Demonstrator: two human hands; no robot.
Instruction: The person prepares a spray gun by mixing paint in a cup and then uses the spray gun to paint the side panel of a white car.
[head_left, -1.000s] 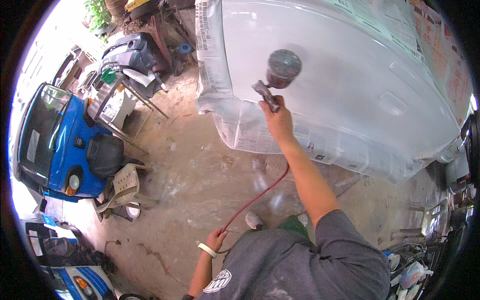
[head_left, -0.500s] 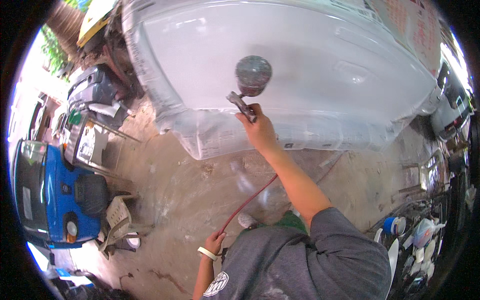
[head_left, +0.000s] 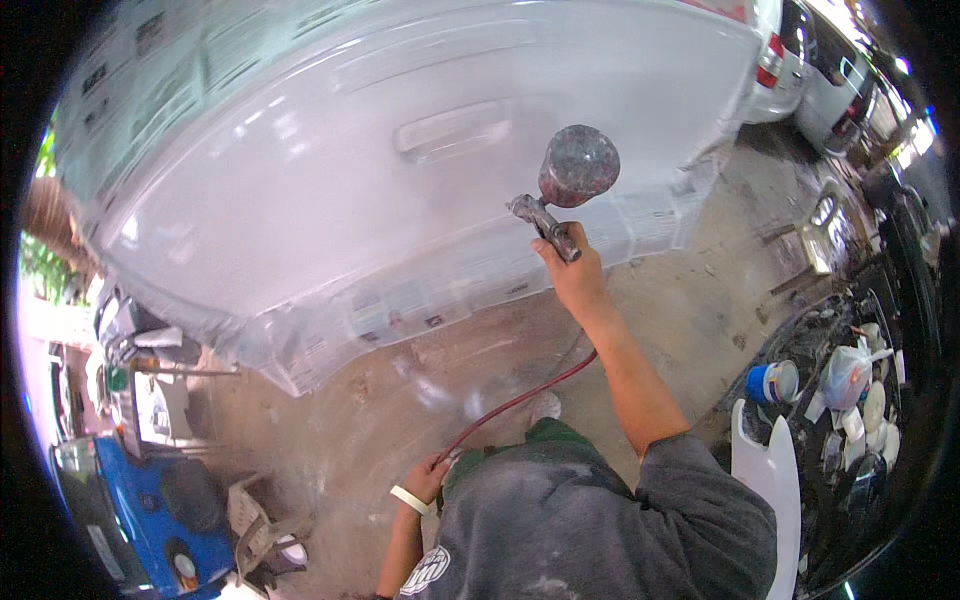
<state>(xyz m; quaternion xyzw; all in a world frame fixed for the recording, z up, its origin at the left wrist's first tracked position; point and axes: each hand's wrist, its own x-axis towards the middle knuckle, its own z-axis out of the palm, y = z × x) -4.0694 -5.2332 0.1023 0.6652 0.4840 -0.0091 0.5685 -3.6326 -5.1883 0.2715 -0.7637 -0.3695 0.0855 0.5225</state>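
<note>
With the right hand (head_left: 575, 275) gripping the spray gun (head_left: 560, 190), fingers wrapped, and the left hand (head_left: 428, 480) pinching the hose (head_left: 520, 400), slack could drag across the wet panel (head_left: 350, 190).

Outdoor work yard, daylight. Floor: bare concrete (head_left: 700, 320), stained and dusty, glare patch near the middle. Lower left: blue vehicle (head_left: 140, 510) with a pale plastic chair (head_left: 250, 515) just beside it. Upper right: white car (head_left: 790, 50) parked in bright sun. Right edge: dark cluttered counter (head_left: 900, 400) bearing tins, a plastic bag and a blue-and-white pot (head_left: 772, 382). Far left: green foliage (head_left: 40, 270)
</note>
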